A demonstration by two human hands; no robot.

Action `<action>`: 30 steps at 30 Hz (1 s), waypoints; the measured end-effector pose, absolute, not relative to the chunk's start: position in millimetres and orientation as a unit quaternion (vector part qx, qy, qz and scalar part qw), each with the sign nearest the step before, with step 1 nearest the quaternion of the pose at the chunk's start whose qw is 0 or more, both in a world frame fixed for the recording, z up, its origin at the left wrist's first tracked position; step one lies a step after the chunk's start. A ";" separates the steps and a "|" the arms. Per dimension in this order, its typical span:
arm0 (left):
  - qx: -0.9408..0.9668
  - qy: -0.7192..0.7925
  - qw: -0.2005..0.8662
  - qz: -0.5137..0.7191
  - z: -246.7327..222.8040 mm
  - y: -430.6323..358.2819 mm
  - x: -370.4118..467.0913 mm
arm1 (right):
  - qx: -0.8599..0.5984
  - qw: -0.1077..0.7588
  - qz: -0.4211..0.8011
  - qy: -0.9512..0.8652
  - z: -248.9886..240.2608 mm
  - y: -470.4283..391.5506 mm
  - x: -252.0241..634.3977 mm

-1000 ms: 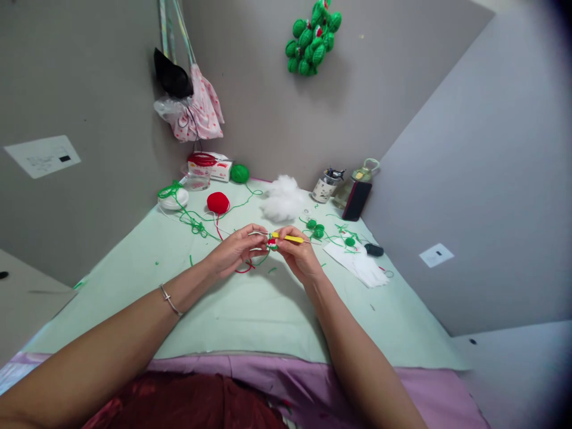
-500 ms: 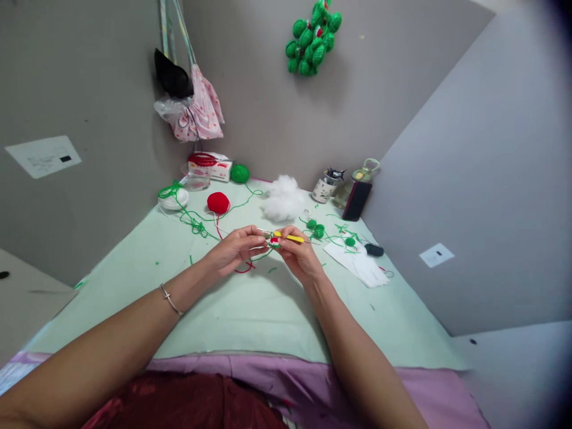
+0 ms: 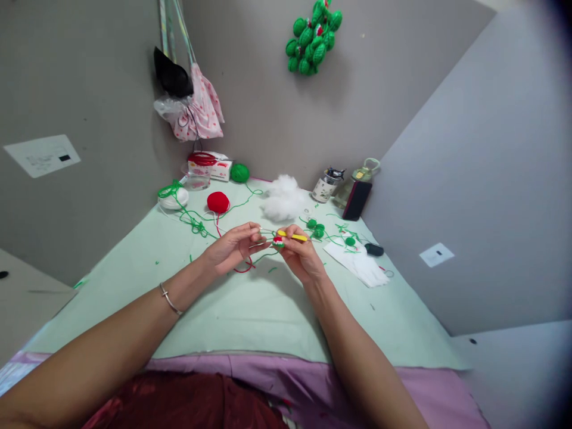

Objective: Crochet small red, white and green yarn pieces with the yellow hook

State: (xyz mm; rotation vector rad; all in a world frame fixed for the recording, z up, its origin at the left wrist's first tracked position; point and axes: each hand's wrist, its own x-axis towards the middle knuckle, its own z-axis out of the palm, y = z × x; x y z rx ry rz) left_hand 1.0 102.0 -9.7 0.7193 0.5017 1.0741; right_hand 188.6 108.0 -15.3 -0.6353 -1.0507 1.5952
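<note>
My right hand [image 3: 301, 256] is closed around a yellow-handled crochet hook [image 3: 292, 236] and a small crochet piece [image 3: 277, 241] in red, white and green. The hook's thin metal shaft points left toward my other hand. My left hand [image 3: 235, 247] pinches green yarn [image 3: 267, 232], which stretches across the short gap to the piece. Both hands are held above the table, and the left fingertips are partly hidden. A red yarn tail [image 3: 245, 270] lies below the left fingers.
Behind my hands lie a red yarn ball [image 3: 218, 202], white stuffing [image 3: 283, 199] and a green yarn ball [image 3: 240, 173]. Small green crochet balls [image 3: 318, 231], a white cloth [image 3: 361, 265] and a phone [image 3: 357, 201] are on the right. Crocheted green pieces [image 3: 313, 42] hang on the wall.
The crochet piece and hook have shifted slightly right with my right hand. The gap to my left fingers is wider, and the green yarn between them shows more.
</note>
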 end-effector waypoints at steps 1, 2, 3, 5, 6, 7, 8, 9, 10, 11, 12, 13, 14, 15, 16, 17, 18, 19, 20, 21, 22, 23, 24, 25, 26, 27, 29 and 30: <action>0.329 0.234 0.767 0.499 -8.7 102.2 0.4 | -0.267 0.535 0.671 -0.439 -15.6 108.5 188.9; 0.328 0.237 0.764 0.503 -7.8 102.5 -0.2 | -0.267 0.534 0.673 -0.437 -15.9 108.7 188.8; 0.329 0.241 0.760 0.506 -7.1 102.7 -0.8 | -0.268 0.532 0.675 -0.436 -16.1 108.8 188.5; 0.338 0.252 0.747 0.514 -5.6 102.8 -2.6 | -0.269 0.527 0.679 -0.434 -16.1 108.3 187.6; 0.347 0.258 0.738 0.517 -4.9 102.8 -3.8 | -0.270 0.527 0.680 -0.433 -15.8 107.9 187.5; 0.359 0.265 0.728 0.521 -4.1 102.8 -5.1 | -0.269 0.527 0.681 -0.431 -15.4 107.5 187.7; 0.373 0.273 0.716 0.523 -3.3 103.0 -6.7 | -0.268 0.527 0.683 -0.429 -15.0 107.3 188.3; 0.389 0.283 0.702 0.526 -2.8 103.4 -8.3 | -0.267 0.529 0.683 -0.427 -14.6 107.2 189.3; 0.405 0.294 0.685 0.529 -2.6 104.0 -9.9 | -0.266 0.531 0.684 -0.425 -14.2 107.1 190.3; 0.420 0.308 0.665 0.536 -3.0 105.1 -11.4 | -0.265 0.532 0.684 -0.423 -13.9 107.2 191.4; 0.431 0.322 0.644 0.544 -4.1 106.6 -12.7 | -0.264 0.533 0.685 -0.421 -13.7 107.2 192.2; 0.438 0.338 0.623 0.552 -5.8 108.5 -14.0 | -0.264 0.534 0.685 -0.420 -13.5 107.2 192.7; 0.442 0.354 0.605 0.560 -8.0 110.8 -15.2 | -0.264 0.535 0.685 -0.419 -13.2 107.1 192.8; 0.444 0.369 0.591 0.563 -10.5 113.4 -16.5 | -0.265 0.536 0.684 -0.418 -12.9 106.9 192.7; 0.448 0.382 0.581 0.563 -12.9 116.3 -18.3 | -0.266 0.537 0.683 -0.418 -12.5 106.7 192.5; 0.453 0.393 0.571 0.560 -15.0 119.3 -20.6 | -0.266 0.539 0.682 -0.418 -11.9 106.5 192.4; 0.460 0.405 0.560 0.557 -16.5 122.5 -23.7 | -0.268 0.541 0.680 -0.417 -11.1 106.4 192.5; 0.467 0.418 0.543 0.558 -17.2 125.6 -27.5 | -0.269 0.543 0.677 -0.417 -10.0 106.4 193.1; 0.473 0.433 0.520 0.565 -16.9 128.6 -31.9 | -0.270 0.547 0.674 -0.416 -8.9 106.6 194.3; 0.477 0.448 0.489 0.577 -15.9 131.1 -36.6 | -0.272 0.553 0.670 -0.415 -7.7 107.1 196.0; 0.481 0.461 0.454 0.591 -14.3 133.0 -40.9 | -0.274 0.559 0.665 -0.413 -6.6 107.9 198.0; 0.485 0.471 0.418 0.607 -12.3 133.9 -44.4 | -0.277 0.566 0.658 -0.412 -5.8 108.9 200.3; 0.490 0.477 0.384 0.621 -10.3 133.5 -46.5 | -0.282 0.572 0.652 -0.410 -5.2 110.2 202.4; 0.497 0.478 0.354 0.632 -8.6 131.5 -46.6 | -0.288 0.576 0.647 -0.409 -5.0 111.5 204.3; 0.506 0.474 0.331 0.640 -7.4 128.0 -44.6 | -0.296 0.577 0.642 -0.409 -5.2 112.8 205.6; 0.518 0.466 0.316 0.644 -6.9 123.0 -40.4 | -0.305 0.576 0.638 -0.409 -5.7 113.7 206.1; 0.548 0.444 0.311 0.637 -7.9 110.1 -27.4 | -0.322 0.570 0.634 -0.412 -7.2 114.4 204.7; 0.564 0.431 0.320 0.627 -9.2 103.2 -19.6 | -0.328 0.565 0.633 -0.415 -8.2 114.1 202.9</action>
